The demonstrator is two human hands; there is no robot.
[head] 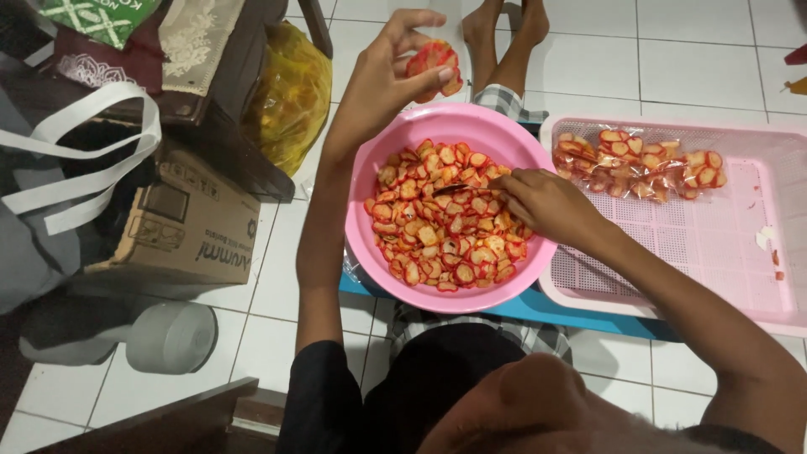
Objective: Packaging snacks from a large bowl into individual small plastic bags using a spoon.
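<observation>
1. Sitting far left on white tiles: brown cardboard box, yellow plastic bag just beside it.
2. Left hand was raised above the round pink plastic bowl, fingers pinching a small stack of red-edged crackers.
3. Right hand lay half-closed on the crackers in the bowl; grip unclear.
4. Pink perforated plastic tray held clear bagged crackers.

Red-rimmed crackers fill a round pink bowl; a small stack of crackers is raised above it.
</observation>
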